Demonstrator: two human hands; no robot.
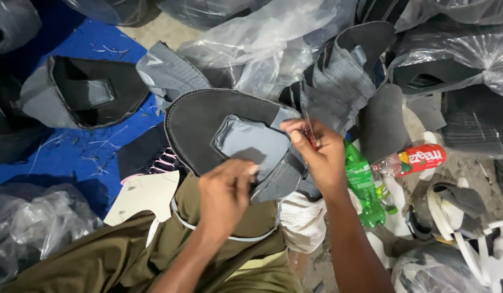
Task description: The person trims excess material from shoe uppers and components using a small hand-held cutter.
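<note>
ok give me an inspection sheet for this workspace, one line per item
surface: blue sheet on the left, bare dusty floor on the right
job's things: black and grey shoe upper lying across the person's lap
clutter: second shoe upper on the sheet, stack of grey uppers, clear plastic bags, green bottle, red bottle, white straps, thread scraps
grippers: left hand pressing the upper's near edge; right hand at its grey lining, fingers pinching a small red tool
cables: nothing seen
surroundings: olive trousers, more bagged uppers along the top
</note>
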